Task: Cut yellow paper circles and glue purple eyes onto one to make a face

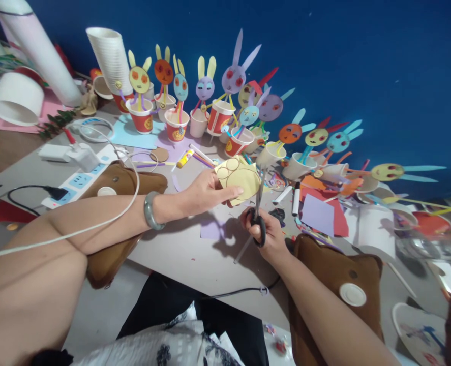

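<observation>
My left hand pinches a piece of yellow paper by its left side, above the middle of the table. Circles are drawn in dark outline on the paper, one large and several smaller. Black-handled scissors are in my right hand, fingers through the loops. Their blades point up beside the paper's right edge; whether they touch it I cannot tell. A grey bangle circles my left wrist. Below the hands, a purple paper scrap lies on the table.
Paper cups bearing rabbit-faced figures, such as a red cup, line the blue wall. A power strip with a white cable sits left. Brown cushions flank the work area. Markers and purple paper lie right.
</observation>
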Demonstrator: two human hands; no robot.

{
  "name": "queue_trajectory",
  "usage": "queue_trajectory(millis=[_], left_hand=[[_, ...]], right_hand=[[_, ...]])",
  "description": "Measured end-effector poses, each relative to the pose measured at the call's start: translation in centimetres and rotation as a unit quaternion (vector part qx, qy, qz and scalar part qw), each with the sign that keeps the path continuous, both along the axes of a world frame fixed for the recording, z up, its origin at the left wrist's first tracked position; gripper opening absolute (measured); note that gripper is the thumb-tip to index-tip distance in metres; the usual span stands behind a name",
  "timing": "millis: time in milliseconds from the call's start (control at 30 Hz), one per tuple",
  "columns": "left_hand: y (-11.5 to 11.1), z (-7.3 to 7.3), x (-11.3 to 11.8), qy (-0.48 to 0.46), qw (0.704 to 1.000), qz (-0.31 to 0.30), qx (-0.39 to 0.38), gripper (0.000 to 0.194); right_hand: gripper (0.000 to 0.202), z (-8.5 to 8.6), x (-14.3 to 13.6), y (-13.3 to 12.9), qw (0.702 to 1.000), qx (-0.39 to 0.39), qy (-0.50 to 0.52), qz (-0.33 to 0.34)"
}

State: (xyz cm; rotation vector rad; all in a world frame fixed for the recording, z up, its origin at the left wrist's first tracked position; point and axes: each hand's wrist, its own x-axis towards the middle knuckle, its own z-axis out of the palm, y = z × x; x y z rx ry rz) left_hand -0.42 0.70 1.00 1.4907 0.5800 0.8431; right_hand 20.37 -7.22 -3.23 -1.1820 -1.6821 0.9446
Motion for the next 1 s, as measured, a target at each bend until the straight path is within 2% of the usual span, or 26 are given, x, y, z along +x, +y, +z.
queue_trajectory(millis=[133, 400, 800, 1000], left_hand=[[0.09, 0.00, -0.02, -0.001, 1.000, 0.006, 0.024, 0.031], [0.03, 0.25, 0.00, -0.012, 1.000, 0.004, 0.001, 0.030], [0.09, 0.26, -0.09, -0.032, 0.999, 0.006, 0.012, 0.025], [0.06, 0.43, -0.08, -0.036, 0.999, 0.015, 0.003, 0.028]], right_hand=[[0.054, 0.16, -0.05, -0.08, 1.000, -0.003, -0.005, -0.012], [0.053, 0.46, -0.13, -0.12, 1.000, -0.005, -0.020, -0.021], [0.053, -0.15, 0.06, -0.13, 0.999, -0.019, 0.001, -0.029], [0.052, -0.07, 0.09, -0.15, 0.999, -0.012, -0.006, -0.029]])
